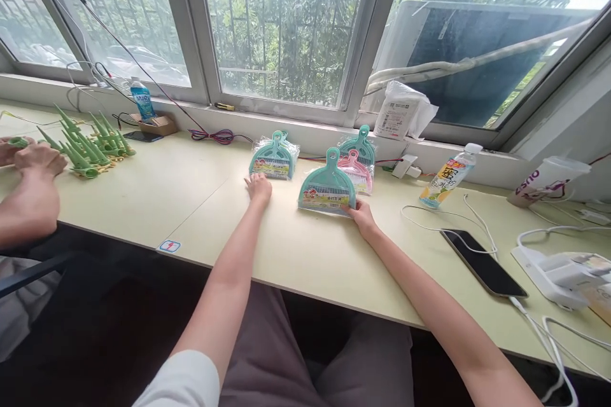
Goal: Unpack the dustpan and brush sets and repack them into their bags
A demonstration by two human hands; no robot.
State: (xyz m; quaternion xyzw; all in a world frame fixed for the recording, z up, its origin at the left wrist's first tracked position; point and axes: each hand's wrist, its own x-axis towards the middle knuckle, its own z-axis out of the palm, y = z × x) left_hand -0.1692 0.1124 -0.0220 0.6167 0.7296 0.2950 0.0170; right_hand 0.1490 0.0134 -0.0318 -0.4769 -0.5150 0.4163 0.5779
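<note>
My right hand point(363, 219) pinches the lower right corner of a green mini dustpan and brush set point(327, 186) in clear wrapping, which stands tilted with its handle up. Farther left, my left hand point(260, 189) touches the lower edge of a stack of similar green sets point(273, 162), its thumb and fingers apart. Behind the held set are a pink dustpan set point(358, 177) and another green set point(361, 145), both partly covered.
At the left, another person's hands point(41, 158) work beside green spiky plastic pieces point(90, 143). A drink bottle point(449, 178), a phone point(483, 262), a plastic cup point(548, 181) and white cables with a power strip point(548, 273) occupy the right side. Windows line the back.
</note>
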